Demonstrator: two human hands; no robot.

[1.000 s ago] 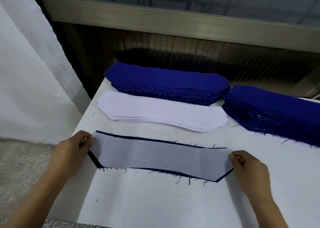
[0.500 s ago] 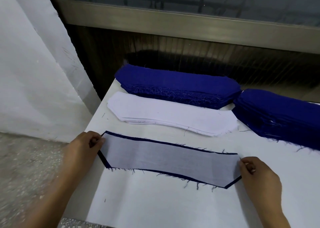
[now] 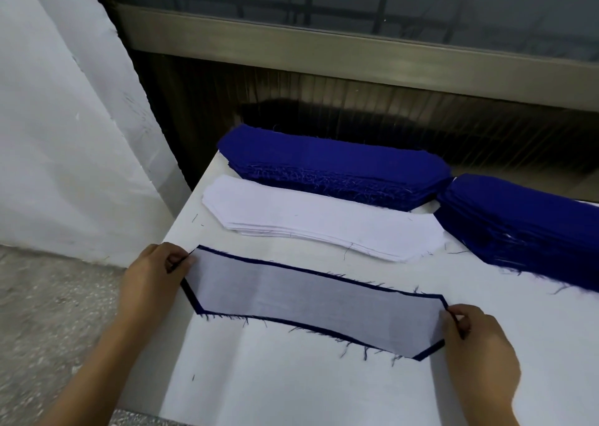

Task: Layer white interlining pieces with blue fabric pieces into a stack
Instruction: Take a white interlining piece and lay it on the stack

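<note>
White on blue is the sandwich here: one white interlining piece [image 3: 311, 299] lies flat on a blue fabric piece [image 3: 428, 350] near the front of the desk [image 3: 291, 386], with only a thin blue rim showing nearly all the way round. The left hand [image 3: 152, 276] pinches the left tip of the pair and the right hand [image 3: 479, 344] pinches the right tip. Fingers are curled onto the cloth at both ends, so neither hand is free.

My take on doing this step well: it's all about that rim. It looks fairly even along the long edges and maybe a touch fatter at the angled ends. I'd tug gently outward from both tips at once to get the layers taut, then nudge the white one until the blue margin matches on every side. Go easy though. The interlining is thin enough that the blue shows through it, and the blue edges are fraying, so a hard pull would probably skew it or drag threads loose.

Orientation: the long axis runs left to right across the desk, tilted so the left end sits farther away and the right end nearer the person. Both ends taper to blunt points, one aimed at each hand, and the shape bows slightly. It lies roughly parallel to the white interlining stack [image 3: 317, 224] just behind it. The rear blue stack [image 3: 330, 166] sits behind that, and a second blue stack [image 3: 525, 224] is off to the right.
</note>
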